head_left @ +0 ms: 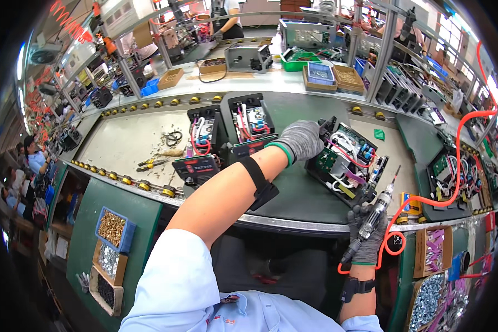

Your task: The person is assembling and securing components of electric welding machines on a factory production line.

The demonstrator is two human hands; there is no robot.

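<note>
Left hand [303,141] at wired unit [344,157], right hand [375,244] holding screwdriver [378,209]

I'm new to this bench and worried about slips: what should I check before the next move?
1. Left hand at the open unit: ok, by its upper end.
2. Right hand holding the powered screwdriver: ok.
3. Driver tip clear of the unit: ok, beside it.
4. Screw on the tip: cannot tell, too small.
5. Orange hose clear of the right hand: cannot tell, loops close by.

On the conveyor [130,135], tools [151,164] lie near the front edge; right of them stand two units [203,130], then a third unit [346,157].
</note>
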